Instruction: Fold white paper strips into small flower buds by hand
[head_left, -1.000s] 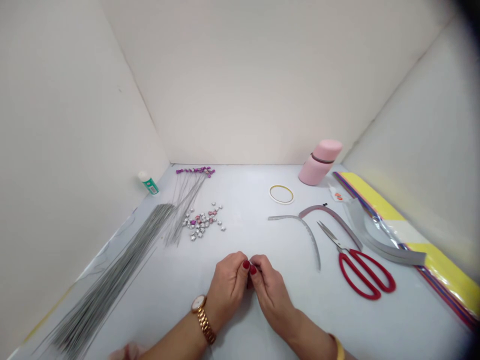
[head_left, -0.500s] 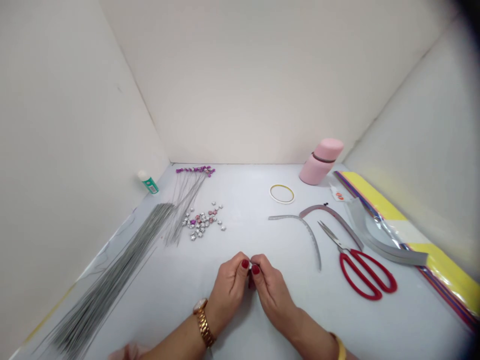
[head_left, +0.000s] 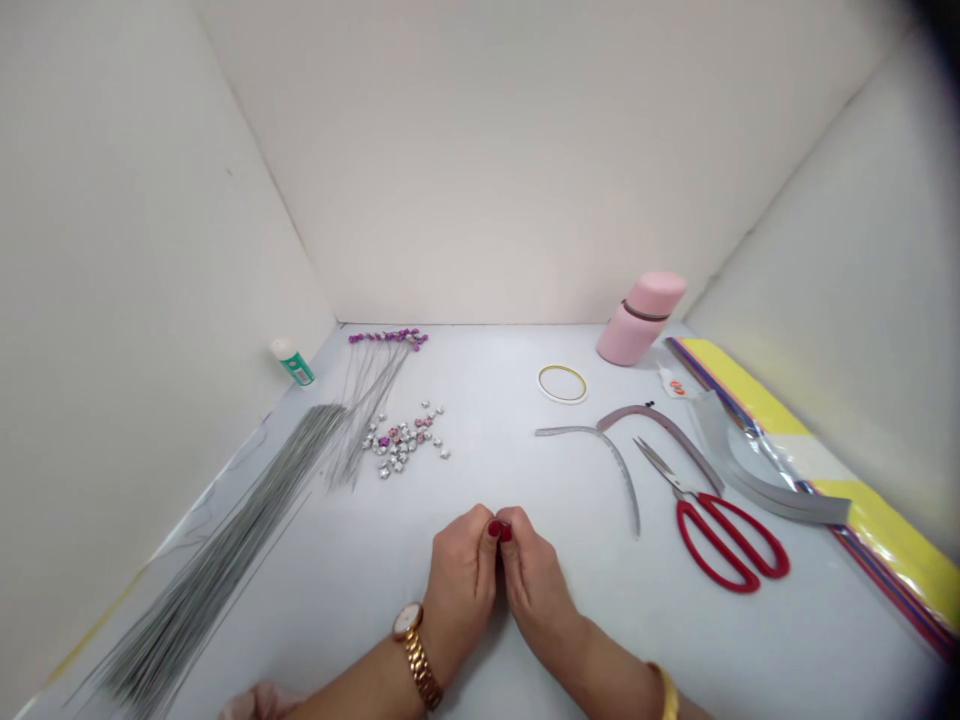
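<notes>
My left hand [head_left: 463,570] and my right hand [head_left: 536,575] meet low in the middle of the head view, thumbs side by side and fingers curled in. Both are closed in a pinch at the thumb tips. Whatever lies between them is too small and too covered to make out. Beyond them, to the left, is a loose cluster of small folded stars [head_left: 401,447], mostly silver with a few pink and purple. Nearest on the right lie a thin curved grey strip [head_left: 622,470] and open-bladed scissors [head_left: 712,530] with red handles.
Grey wire stems [head_left: 225,560] lie bundled at left, below purple-tipped stems [head_left: 386,340]. A glue stick [head_left: 294,364] stands at the left wall. Toward the right are a tape roll [head_left: 562,398], a pink bottle [head_left: 637,325], a small glue bottle [head_left: 673,385], grey paper strips [head_left: 795,503] and yellow packets [head_left: 877,515].
My thumbs have drawn closer together, and a small pale bit that showed between them is now covered. My wrists have turned slightly inward. Everything on the table stays put.
</notes>
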